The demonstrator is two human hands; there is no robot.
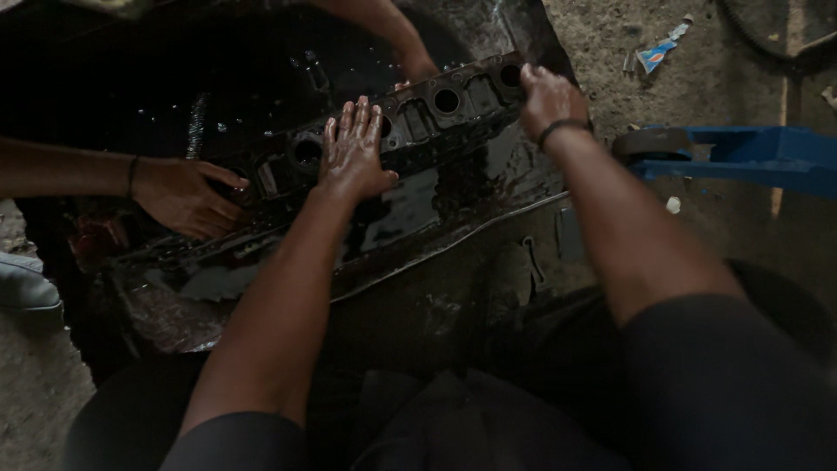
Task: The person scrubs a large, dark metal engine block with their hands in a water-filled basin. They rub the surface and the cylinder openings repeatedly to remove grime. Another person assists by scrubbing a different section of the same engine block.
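A long, black, oily metal engine part (418,122) with several round holes lies tilted in a dark metal tray (453,235) of black liquid. My left hand (353,153) rests flat on its middle, fingers spread. My right hand (547,98) grips its far right end; a dark band circles that wrist. Another person's hand (185,196) holds the part's left end, and a second arm of theirs (392,35) reaches in from the top.
A blue metal piece (741,157) lies on the concrete floor at the right. A small blue scrap (656,54) is at the upper right. A light shoe (24,283) sits at the left edge. Dark cloth covers my knees below.
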